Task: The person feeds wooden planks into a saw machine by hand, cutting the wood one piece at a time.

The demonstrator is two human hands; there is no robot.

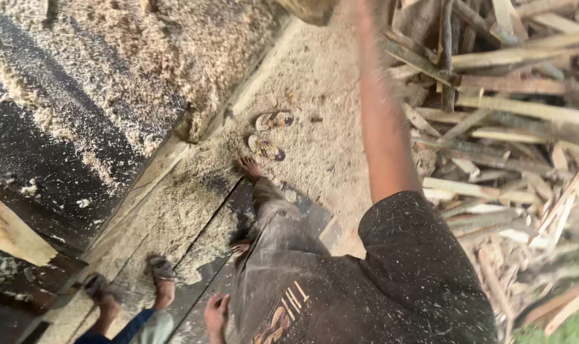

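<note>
The right arm (382, 121) is reaching up toward a wooden block (308, 9) at the top edge. The frame is cutting off that hand, so its fingers cannot be judged. The left hand (217, 313) is hanging low by the dust-flecked dark shirt (391, 280), fingers loosely curled, gripping nothing. Another person's sandalled feet (136, 286) are standing on the sawdust-covered floor (315, 83). A pair of sandals (269, 134) is lying loose, and a scrap-wood pile (512, 108) is filling the right side.

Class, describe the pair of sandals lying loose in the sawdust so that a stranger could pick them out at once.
Start at the heap of scrap wood on the right and cross the sawdust floor leftward. The pair of sandals lies there side by side, empty, unlike the sandal on a foot lower left.
</note>
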